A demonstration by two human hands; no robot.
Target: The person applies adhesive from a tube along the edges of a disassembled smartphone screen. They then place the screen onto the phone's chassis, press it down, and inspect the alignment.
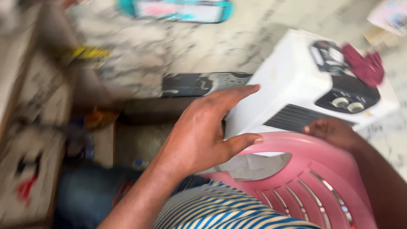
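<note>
My left hand (203, 131) is spread flat, with the thumb lying on the top rim of a pink plastic chair (313, 182) and the fingers stretched toward a white air cooler (288, 80). My right hand (335, 132) curls over the chair's rim at the right, next to the cooler's dark vent. The cooler stands tilted on the marble floor, with a black control panel and two knobs on top. A maroon cloth (364, 65) lies on that panel. The whole view is blurred by motion.
A black patterned strip (199, 83) lies on the floor behind my left hand. A teal-edged flat object (178, 9) sits at the top. My striped shirt (212, 210) and jeans (85, 195) fill the bottom. Cluttered papers line the left side.
</note>
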